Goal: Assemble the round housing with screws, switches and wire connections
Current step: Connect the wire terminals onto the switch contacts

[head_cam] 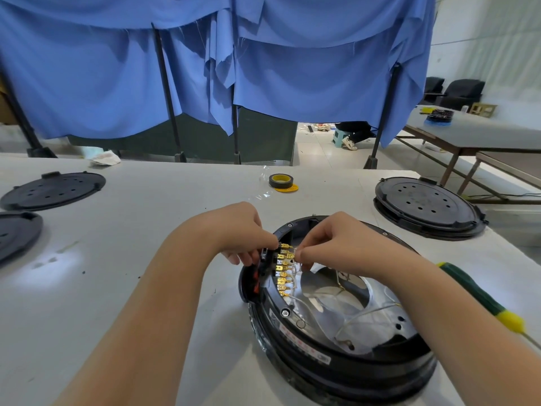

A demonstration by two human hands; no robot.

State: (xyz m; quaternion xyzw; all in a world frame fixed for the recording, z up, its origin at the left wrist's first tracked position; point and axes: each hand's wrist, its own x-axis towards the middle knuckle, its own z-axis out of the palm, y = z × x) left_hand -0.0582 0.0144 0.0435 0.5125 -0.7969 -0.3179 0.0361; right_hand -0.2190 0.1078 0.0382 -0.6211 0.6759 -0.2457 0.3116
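Observation:
The round black housing [336,361] lies open on the white table [117,288], showing a silver plate and thin wires [366,315] inside. A switch block with a row of several brass terminals [282,273] sits at its left rim. My left hand [240,232] grips the block's upper outer end with curled fingers. My right hand [330,244] pinches a brass connector on a wire at the topmost terminal [288,247]. The two hands nearly meet over the block.
A green and yellow screwdriver [480,294] lies right of the housing. A black round cover [427,206] sits at the right, two more [55,189] at the left. A tape roll [281,181] lies beyond the hands. Blue curtains hang behind the table.

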